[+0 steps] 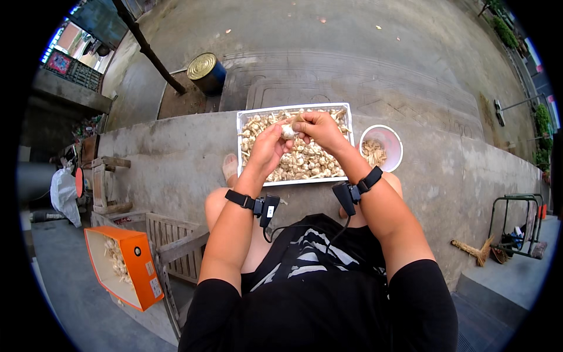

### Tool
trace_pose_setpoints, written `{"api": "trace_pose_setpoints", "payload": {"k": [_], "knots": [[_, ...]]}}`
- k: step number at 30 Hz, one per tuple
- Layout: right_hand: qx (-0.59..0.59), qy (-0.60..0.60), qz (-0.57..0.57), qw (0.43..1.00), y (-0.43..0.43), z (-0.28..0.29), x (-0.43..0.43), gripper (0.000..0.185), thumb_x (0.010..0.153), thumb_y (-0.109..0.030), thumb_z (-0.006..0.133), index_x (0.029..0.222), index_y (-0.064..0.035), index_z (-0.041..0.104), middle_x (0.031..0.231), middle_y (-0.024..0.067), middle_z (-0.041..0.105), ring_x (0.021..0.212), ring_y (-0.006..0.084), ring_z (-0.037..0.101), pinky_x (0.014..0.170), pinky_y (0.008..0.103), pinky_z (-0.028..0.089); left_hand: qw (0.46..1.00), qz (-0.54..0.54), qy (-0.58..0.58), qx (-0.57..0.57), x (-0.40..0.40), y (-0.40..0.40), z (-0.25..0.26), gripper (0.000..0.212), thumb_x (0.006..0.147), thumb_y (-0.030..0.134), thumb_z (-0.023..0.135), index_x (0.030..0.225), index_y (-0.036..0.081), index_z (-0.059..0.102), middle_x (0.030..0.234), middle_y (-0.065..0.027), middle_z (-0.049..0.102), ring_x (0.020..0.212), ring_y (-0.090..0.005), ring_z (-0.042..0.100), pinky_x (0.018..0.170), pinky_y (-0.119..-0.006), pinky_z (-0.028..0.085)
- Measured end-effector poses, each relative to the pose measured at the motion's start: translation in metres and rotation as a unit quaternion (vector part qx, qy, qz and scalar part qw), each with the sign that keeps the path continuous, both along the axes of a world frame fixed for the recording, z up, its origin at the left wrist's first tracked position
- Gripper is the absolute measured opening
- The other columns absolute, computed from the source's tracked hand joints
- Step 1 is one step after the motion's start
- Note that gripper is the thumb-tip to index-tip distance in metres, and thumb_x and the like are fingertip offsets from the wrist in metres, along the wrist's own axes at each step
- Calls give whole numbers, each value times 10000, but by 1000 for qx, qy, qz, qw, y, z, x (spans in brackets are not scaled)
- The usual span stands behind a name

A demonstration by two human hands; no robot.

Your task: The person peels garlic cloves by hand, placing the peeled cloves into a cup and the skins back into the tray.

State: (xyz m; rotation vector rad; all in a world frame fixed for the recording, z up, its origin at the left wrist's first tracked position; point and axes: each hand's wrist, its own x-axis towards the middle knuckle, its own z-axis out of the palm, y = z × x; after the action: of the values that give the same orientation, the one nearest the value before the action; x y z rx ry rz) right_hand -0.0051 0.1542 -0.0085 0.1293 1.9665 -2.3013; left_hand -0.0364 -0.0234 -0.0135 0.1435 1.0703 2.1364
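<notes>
Between my two hands is a white garlic bulb (288, 131), raised over a white plastic crate (303, 181). My left hand (269, 148) grips the bulb from the left side. With thumb and fingertips my right hand (320, 128) pinches the bulb's upper right, where a bit of tan husk or stem (299, 119) shows. Many loose garlic bulbs (308, 162) with dry stems fill the crate below. Just right of the crate stands a pale pink bucket (393, 147), partly filled with dry husks and stem scraps (373, 152).
At lower left an orange cardboard box (140, 268) with garlic inside rests on a wooden chair (173, 246). A metal drum (206, 74) stands beside a thin trunk (147, 48). To the right lie a straw broom (473, 251) and a green metal frame (514, 198).
</notes>
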Motion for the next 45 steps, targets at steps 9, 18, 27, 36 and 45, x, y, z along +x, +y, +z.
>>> {"api": "trace_pose_setpoints", "payload": {"k": [9, 18, 27, 36, 45], "knots": [[294, 185, -108, 931, -7, 5, 6, 79, 775, -54, 649, 836, -5, 648, 740, 134, 613, 666, 280, 597, 599, 361, 471, 992, 70, 64, -81, 8, 9, -6, 226, 914, 96, 580, 1106, 37, 475, 852, -38, 571, 693, -123, 559, 588, -232, 429], [304, 239, -90, 918, 0, 11, 5, 64, 773, -28, 645, 833, -5, 647, 777, 139, 615, 723, 307, 604, 644, 359, 483, 999, 22, 20, -35, 2, 0, -3, 242, 944, 197, 552, 1103, 21, 506, 878, -80, 602, 704, -139, 567, 594, -239, 436], [220, 93, -17, 971, -1, 1, 5, 117, 875, -102, 535, 836, 7, 553, 678, 116, 584, 589, 204, 573, 551, 337, 453, 999, -15, -3, -39, 4, -4, 2, 311, 980, 164, 469, 1235, -12, 501, 926, -70, 605, 764, -126, 570, 679, -242, 474], [-74, -29, -35, 996, -3, -1, 5, 107, 966, -134, 444, 979, -43, 498, 676, 40, 554, 551, 83, 496, 467, 221, 382, 1000, 12, 17, 24, 4, 1, 9, 246, 970, 122, 472, 1194, 32, 523, 901, -57, 585, 742, -138, 564, 667, -245, 482], [-59, 35, -49, 996, -3, 1, 7, 210, 945, -102, 462, 1078, -29, 607, 690, 7, 567, 593, 69, 512, 520, 194, 417, 998, 55, 27, 0, 0, 4, 2, 223, 967, 128, 494, 1173, 53, 535, 900, -45, 592, 745, -105, 563, 663, -225, 478]]}}
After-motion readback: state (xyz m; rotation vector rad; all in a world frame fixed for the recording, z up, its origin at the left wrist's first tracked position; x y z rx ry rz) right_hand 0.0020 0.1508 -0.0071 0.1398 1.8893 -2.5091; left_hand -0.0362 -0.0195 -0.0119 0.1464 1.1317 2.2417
